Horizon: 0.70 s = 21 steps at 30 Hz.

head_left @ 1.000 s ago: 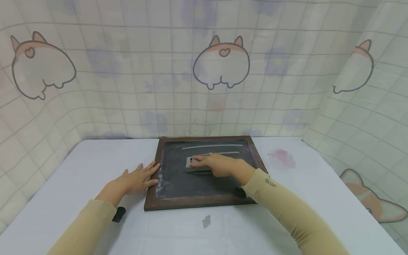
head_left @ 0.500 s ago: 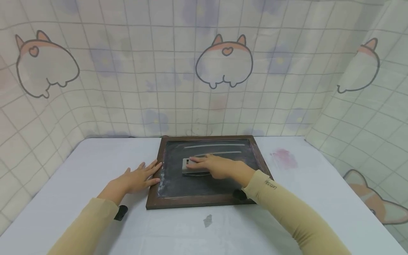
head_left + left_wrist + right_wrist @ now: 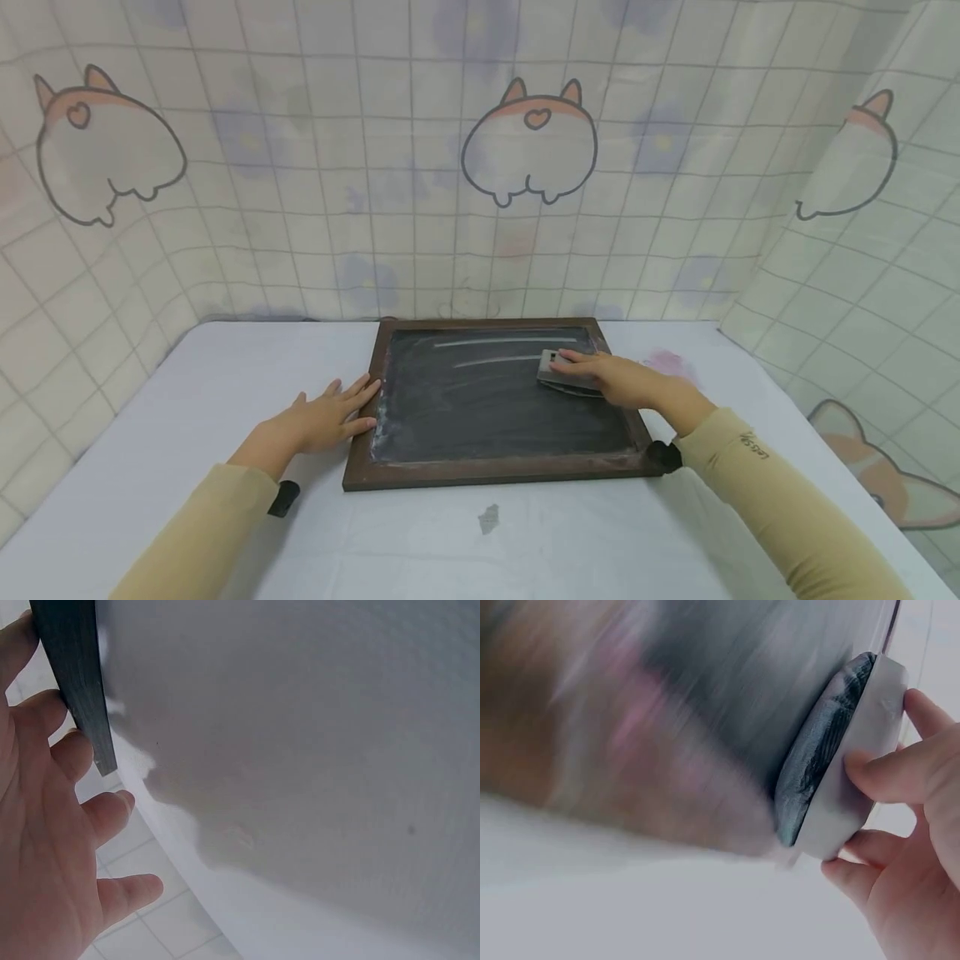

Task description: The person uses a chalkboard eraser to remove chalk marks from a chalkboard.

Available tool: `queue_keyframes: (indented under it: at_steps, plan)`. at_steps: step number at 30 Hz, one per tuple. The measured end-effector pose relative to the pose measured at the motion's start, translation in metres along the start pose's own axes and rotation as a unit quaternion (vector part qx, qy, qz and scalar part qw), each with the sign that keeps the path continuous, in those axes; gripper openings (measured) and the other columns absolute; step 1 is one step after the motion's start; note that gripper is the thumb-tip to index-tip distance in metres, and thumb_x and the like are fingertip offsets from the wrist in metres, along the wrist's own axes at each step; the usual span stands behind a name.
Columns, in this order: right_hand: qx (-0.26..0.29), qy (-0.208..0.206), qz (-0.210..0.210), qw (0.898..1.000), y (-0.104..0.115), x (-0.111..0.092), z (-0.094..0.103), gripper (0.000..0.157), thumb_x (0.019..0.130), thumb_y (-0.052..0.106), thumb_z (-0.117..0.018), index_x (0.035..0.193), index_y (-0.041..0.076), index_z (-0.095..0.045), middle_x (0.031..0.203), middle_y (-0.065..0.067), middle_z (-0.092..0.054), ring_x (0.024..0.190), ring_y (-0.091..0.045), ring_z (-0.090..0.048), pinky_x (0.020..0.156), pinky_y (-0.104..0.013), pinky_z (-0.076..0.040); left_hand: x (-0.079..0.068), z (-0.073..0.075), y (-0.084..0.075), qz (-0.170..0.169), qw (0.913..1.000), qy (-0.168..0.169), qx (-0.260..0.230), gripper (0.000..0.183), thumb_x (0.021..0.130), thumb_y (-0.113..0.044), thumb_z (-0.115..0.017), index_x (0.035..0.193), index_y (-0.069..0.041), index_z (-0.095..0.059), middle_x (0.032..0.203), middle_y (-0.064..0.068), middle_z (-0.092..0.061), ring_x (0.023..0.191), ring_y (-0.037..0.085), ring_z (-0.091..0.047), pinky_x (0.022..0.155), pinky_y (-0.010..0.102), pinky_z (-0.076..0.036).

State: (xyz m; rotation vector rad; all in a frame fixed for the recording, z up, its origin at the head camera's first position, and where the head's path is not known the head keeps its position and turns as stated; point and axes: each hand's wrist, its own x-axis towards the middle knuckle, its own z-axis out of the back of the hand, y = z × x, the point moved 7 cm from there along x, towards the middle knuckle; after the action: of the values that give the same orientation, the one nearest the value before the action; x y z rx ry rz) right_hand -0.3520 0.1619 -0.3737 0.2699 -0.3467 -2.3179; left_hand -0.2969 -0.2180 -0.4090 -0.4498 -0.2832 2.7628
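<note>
A chalkboard (image 3: pixel 480 417) in a brown wooden frame lies flat on the white table. Two pale chalk lines cross its upper part, and faint smears mark the surface below them. My right hand (image 3: pixel 626 379) grips a grey eraser (image 3: pixel 552 367) against the board's right side. In the right wrist view, thumb and fingers hold the eraser's light body (image 3: pixel 859 757), its dark felt pad facing the board. My left hand (image 3: pixel 318 425) has its fingers spread, the tips resting on the frame's left edge. The left wrist view shows that frame edge (image 3: pixel 79 682) beside the fingers.
The white table (image 3: pixel 247 367) extends around the board. A pink smudge (image 3: pixel 667 364) marks it to the right, and a grey patch (image 3: pixel 489 519) lies in front. A curtain (image 3: pixel 420 167) printed with a grid and cartoon dogs hangs behind and at the sides.
My right hand has slid the eraser rightward across the board, from left of centre to near the right frame. The left hand stays at the frame's left edge.
</note>
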Motion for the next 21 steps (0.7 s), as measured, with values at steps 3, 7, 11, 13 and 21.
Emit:
queue_keyframes:
  at_steps: [3, 7, 11, 13, 21]
  plan:
    - [0.016, 0.001, -0.014, 1.0, -0.009, -0.007, 0.003, 0.067, 0.097, -0.023, -0.042, 0.157, 0.005, -0.041, 0.164, -0.025, -0.024, 0.137, -0.056, -0.037, 0.065, -0.031, -0.04, -0.001, 0.001, -0.001, 0.0, 1.0, -0.002, 0.0, 0.074, 0.108, -0.053, -0.044, 0.165, -0.012, -0.021, 0.17, 0.017, -0.013, 0.149, 0.054, -0.014, 0.107, 0.083, -0.008]
    - [-0.01, 0.002, -0.016, 1.0, -0.004, -0.001, 0.004, 0.065, 0.098, -0.021, -0.041, 0.156, 0.007, -0.043, 0.164, -0.024, -0.027, 0.137, -0.059, -0.035, 0.062, -0.033, -0.041, -0.002, 0.002, -0.002, 0.002, 1.0, -0.003, 0.0, 0.075, 0.107, -0.054, -0.045, 0.164, -0.012, -0.022, 0.169, 0.017, -0.014, 0.149, 0.055, -0.016, 0.107, 0.083, -0.009]
    - [-0.045, 0.004, -0.021, 0.999, 0.008, 0.017, 0.003, 0.064, 0.098, -0.019, -0.043, 0.155, 0.01, -0.046, 0.163, -0.02, -0.032, 0.136, -0.058, -0.039, 0.071, -0.041, -0.049, -0.004, 0.004, -0.001, 0.004, 1.0, -0.003, -0.001, 0.075, 0.107, -0.054, -0.045, 0.164, -0.012, -0.022, 0.169, 0.017, -0.014, 0.149, 0.055, -0.016, 0.107, 0.083, -0.009]
    - [-0.04, 0.013, -0.023, 0.999, 0.017, 0.029, -0.001, 0.067, 0.098, -0.019, -0.043, 0.157, 0.013, -0.045, 0.165, -0.016, -0.03, 0.14, -0.06, -0.032, 0.066, -0.039, -0.049, -0.004, 0.004, 0.0, 0.005, 1.0, -0.002, -0.002, 0.075, 0.107, -0.054, -0.045, 0.165, -0.012, -0.022, 0.17, 0.017, -0.014, 0.149, 0.055, -0.015, 0.107, 0.083, -0.008]
    - [-0.046, 0.065, 0.026, 0.996, 0.093, 0.081, -0.026, 0.079, 0.096, -0.024, -0.045, 0.159, 0.023, -0.042, 0.168, -0.003, -0.024, 0.145, -0.055, -0.027, 0.11, -0.053, -0.042, -0.002, 0.003, -0.001, 0.006, 0.9999, 0.008, -0.007, 0.076, 0.107, -0.055, -0.045, 0.165, -0.012, -0.021, 0.17, 0.017, -0.012, 0.149, 0.055, -0.013, 0.107, 0.083, -0.007]
